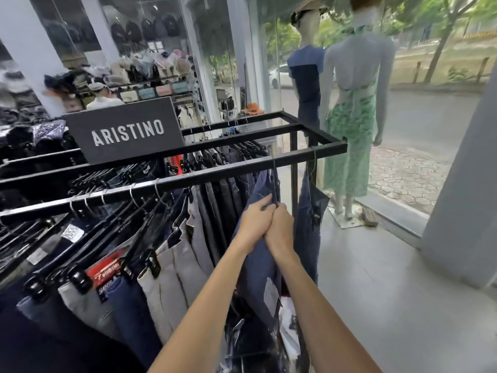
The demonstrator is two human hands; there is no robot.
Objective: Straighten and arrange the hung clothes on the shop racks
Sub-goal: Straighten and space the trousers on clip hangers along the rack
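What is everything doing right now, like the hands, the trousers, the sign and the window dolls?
Left hand, pinching the top of the blue trousers.
Right hand, gripping the same top, pressed against the left hand.
Blue trousers, hanging from the front rail.
Lone trousers, hanging apart at the rail's end.
Grey trousers, clipped on hangers, crowded together.
Sign, standing upright on the rack.
Mannequins, standing, dressed, backs to us.
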